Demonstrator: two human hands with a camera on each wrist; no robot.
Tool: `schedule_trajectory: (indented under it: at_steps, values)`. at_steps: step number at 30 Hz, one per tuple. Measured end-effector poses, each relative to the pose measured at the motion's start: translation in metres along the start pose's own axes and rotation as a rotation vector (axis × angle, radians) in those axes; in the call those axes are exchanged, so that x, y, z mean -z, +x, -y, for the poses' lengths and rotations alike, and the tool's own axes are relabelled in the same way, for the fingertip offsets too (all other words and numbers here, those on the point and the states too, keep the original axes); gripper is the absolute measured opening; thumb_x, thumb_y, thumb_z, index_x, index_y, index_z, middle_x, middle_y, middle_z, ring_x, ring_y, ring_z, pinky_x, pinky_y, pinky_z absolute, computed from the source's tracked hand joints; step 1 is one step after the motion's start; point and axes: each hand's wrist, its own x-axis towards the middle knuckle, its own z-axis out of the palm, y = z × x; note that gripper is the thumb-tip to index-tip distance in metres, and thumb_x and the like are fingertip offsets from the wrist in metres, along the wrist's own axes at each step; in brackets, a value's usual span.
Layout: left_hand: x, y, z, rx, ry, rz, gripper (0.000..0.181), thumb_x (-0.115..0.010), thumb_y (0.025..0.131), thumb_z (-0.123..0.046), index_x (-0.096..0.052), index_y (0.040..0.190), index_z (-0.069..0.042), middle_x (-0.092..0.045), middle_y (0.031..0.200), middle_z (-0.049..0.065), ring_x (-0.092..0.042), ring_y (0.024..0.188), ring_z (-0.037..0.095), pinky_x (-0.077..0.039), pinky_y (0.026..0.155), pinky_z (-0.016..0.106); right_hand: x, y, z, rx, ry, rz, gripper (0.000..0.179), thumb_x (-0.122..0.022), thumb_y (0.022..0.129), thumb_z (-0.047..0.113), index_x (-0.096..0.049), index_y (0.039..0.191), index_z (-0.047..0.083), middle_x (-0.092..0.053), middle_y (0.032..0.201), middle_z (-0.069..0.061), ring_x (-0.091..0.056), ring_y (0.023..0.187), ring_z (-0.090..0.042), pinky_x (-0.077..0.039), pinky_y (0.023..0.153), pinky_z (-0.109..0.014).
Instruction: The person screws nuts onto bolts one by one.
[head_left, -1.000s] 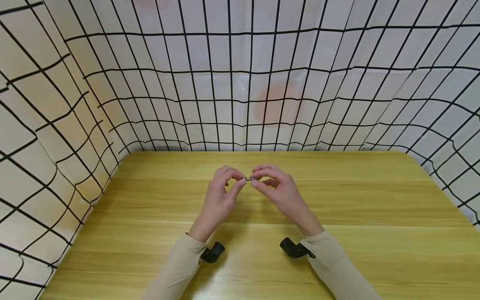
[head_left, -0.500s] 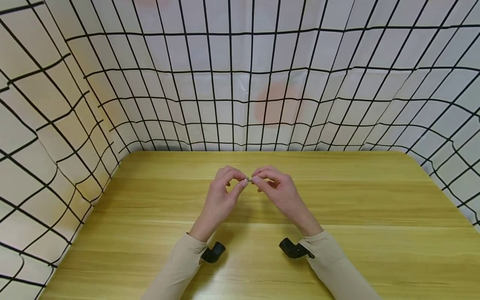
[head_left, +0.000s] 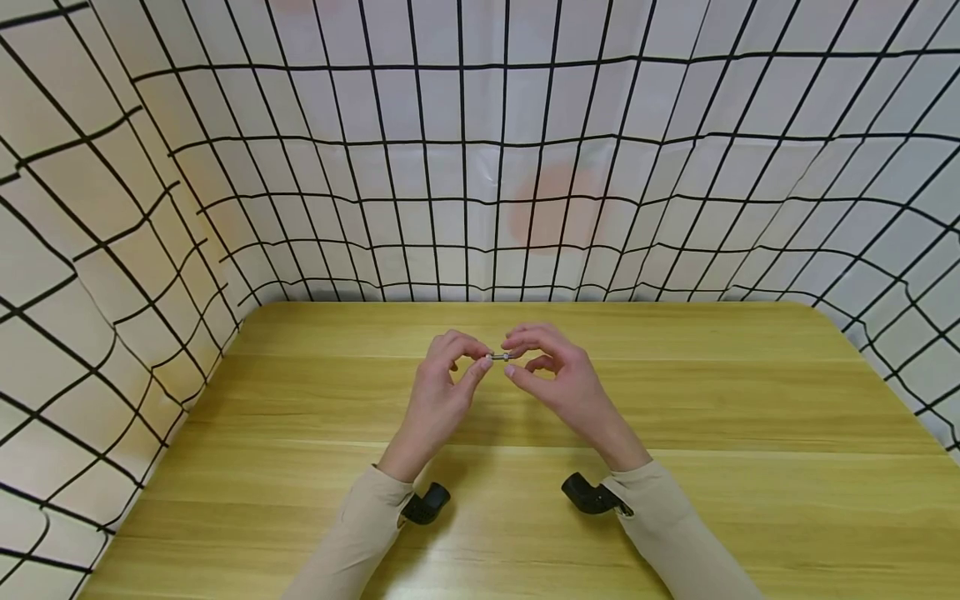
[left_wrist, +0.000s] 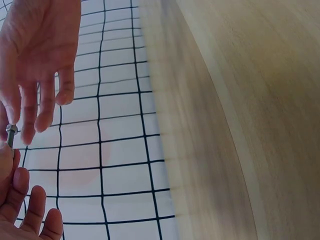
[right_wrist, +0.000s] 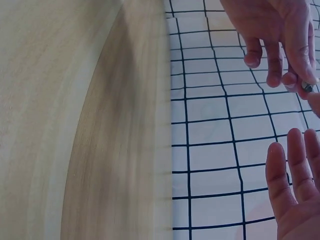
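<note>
— Gridded cloth [head_left: 397,175] behind the tabletop [head_left: 720,408], two sleeves [head_left: 352,529] across it! What's over its far half?

— The right hand [head_left: 572,379], its grip loose, fingers parted! And the left hand [head_left: 438,387], its grip pinching a bolt [head_left: 498,357] by one end.

— Where's that bolt?

— Above the tabletop's far half, between both hands, its other end right beside the right fingertips. Touching? Can't tell. There's a wider piece [head_left: 506,357] near that end, too small to name!

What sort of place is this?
Looks like a small staged recording booth, though I can't be sure: bare wood-grain table, black-gridded white backdrop along its far and side edges, and black wrist-worn devices.
</note>
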Motion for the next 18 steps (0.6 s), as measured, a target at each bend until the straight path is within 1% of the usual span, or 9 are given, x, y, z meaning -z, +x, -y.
schedule_trajectory:
  at_steps: [6, 10, 13, 18]
  values:
    - [0.000, 0.000, 0.001, 0.017, -0.014, 0.010, 0.005, -0.066, 0.095, -0.012, -0.067, 0.095, -0.007, -0.059, 0.097, -0.004, -0.049, 0.096, 0.014, -0.039, 0.078, 0.051, -0.001, 0.000, 0.001, -0.008, -0.004, -0.016, 0.011, -0.066, 0.090, -0.005, -0.065, 0.101, -0.002, -0.057, 0.116, -0.017, -0.053, 0.108, -0.020, -0.050, 0.083, -0.044]
    - [0.000, -0.001, 0.001, 0.022, -0.022, 0.007, 0.003, -0.066, 0.095, -0.011, -0.068, 0.096, -0.008, -0.060, 0.097, -0.003, -0.050, 0.097, 0.015, -0.039, 0.078, 0.051, -0.001, 0.000, -0.001, -0.021, -0.002, -0.024, 0.010, -0.067, 0.091, -0.004, -0.066, 0.100, -0.001, -0.059, 0.113, -0.013, -0.054, 0.108, -0.019, -0.050, 0.084, -0.046]
    - [0.000, -0.001, 0.000, 0.022, -0.022, 0.005, 0.002, -0.067, 0.094, -0.009, -0.068, 0.096, -0.008, -0.060, 0.097, -0.002, -0.050, 0.097, 0.016, -0.039, 0.078, 0.051, -0.002, 0.001, -0.004, -0.023, -0.005, -0.027, 0.010, -0.066, 0.091, -0.003, -0.066, 0.101, 0.000, -0.060, 0.112, -0.010, -0.054, 0.107, -0.020, -0.050, 0.084, -0.045]
    - [0.000, -0.001, 0.000, 0.029, -0.027, 0.005, 0.003, -0.067, 0.094, -0.008, -0.068, 0.096, -0.009, -0.060, 0.097, -0.003, -0.050, 0.097, 0.014, -0.040, 0.078, 0.049, -0.004, 0.001, -0.024, -0.029, -0.003, -0.041, 0.011, -0.066, 0.094, 0.002, -0.067, 0.103, 0.006, -0.062, 0.112, -0.005, -0.056, 0.106, -0.019, -0.049, 0.083, -0.041]
